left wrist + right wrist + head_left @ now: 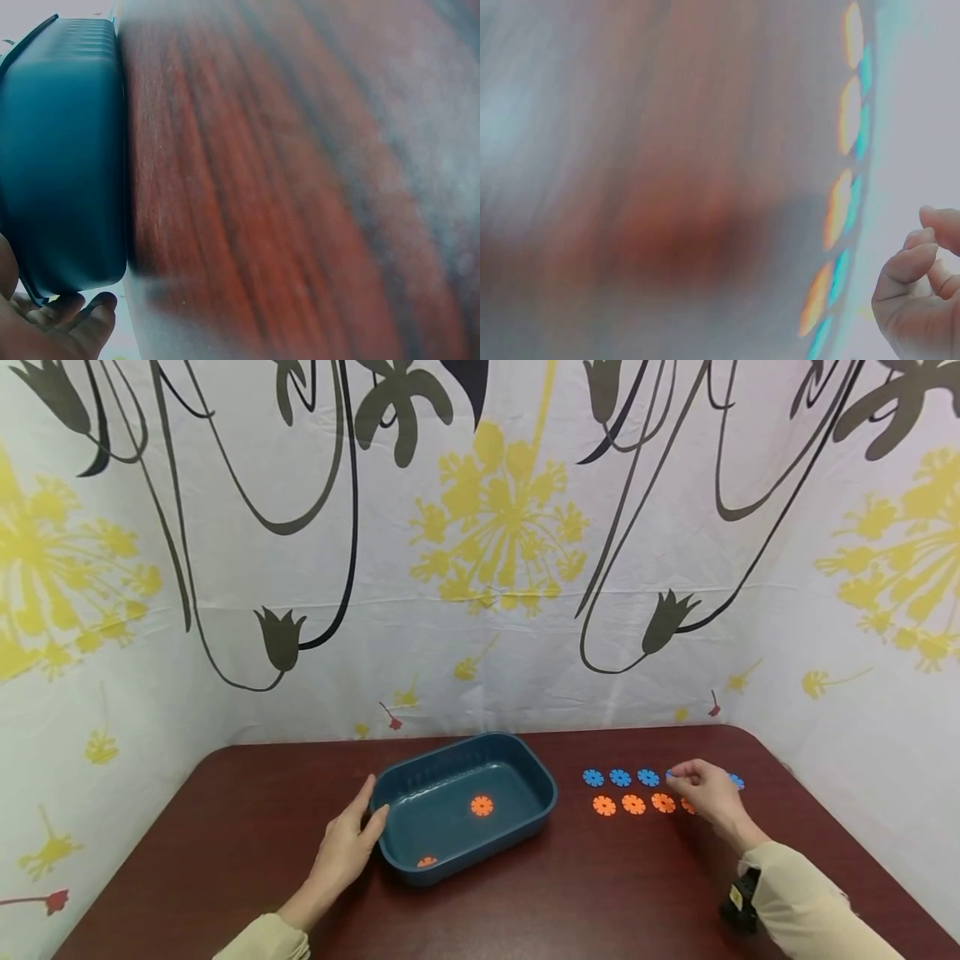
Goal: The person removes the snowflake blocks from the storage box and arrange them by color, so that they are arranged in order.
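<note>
A dark teal plastic tray [465,861] stands on the table. My left hand [341,847] holds its left end. The thumb is at the rim; the other fingers [94,326] lie along the outer wall. One orange notched disc [482,806] lies on the tray floor and another [427,862] shows partly behind the front wall. My right hand [708,789] is over the right part of the disc rows, fingers bent and thumb close to the index finger. In the right wrist view nothing shows between those fingertips. A blue notched disc [670,773] peeks out beside them.
Right of the tray, several blue discs [620,777] form a back row, with several orange discs [633,804] in front. The right hand hides part of both rows. A patterned cloth [480,677] hangs behind the dark red table [570,893].
</note>
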A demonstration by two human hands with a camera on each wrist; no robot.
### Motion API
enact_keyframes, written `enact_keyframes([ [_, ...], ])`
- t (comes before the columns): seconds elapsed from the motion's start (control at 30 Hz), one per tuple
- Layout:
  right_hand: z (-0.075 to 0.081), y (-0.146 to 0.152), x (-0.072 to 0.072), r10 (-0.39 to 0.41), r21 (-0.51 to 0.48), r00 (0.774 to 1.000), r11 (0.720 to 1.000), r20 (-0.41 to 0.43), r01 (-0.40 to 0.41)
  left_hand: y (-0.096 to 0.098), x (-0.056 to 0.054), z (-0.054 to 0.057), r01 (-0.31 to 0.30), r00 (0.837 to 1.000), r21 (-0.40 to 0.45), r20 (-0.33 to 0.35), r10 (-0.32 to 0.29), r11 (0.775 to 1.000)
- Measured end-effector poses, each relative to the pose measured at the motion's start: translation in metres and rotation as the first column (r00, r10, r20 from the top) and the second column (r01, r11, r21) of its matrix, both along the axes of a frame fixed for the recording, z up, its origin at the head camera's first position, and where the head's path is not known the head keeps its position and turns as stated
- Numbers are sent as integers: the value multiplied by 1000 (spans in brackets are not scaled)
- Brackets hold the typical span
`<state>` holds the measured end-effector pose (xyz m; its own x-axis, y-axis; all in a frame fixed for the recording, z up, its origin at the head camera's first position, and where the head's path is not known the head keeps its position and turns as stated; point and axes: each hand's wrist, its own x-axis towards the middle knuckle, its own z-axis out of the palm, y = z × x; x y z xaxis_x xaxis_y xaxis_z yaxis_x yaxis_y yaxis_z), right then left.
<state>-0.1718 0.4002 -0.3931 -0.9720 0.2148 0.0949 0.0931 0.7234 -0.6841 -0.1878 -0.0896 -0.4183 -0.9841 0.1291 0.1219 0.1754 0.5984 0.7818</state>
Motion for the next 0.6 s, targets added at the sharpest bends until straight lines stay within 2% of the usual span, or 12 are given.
enact_keyframes([
  [0.17, 17, -44, -12, 99, -102, 994, 989, -33, -102, 0, 1, 1, -5, 1000, -7, 7, 5, 1000],
  [0.33, 32, -88, -24, 187, -182, 980, 964, -71, -197, 0, 1, 1, -11, 1000, -5, 7, 11, 1000],
  [0.47, 38, -119, -33, 245, -216, 963, 940, -109, -264, -1, 1, 0, -14, 1000, -13, 0, 14, 1000],
  [0.6, 40, -143, -39, 261, -245, 958, 927, -120, -283, 0, 0, 0, -15, 1000, -12, -2, 15, 1000],
])
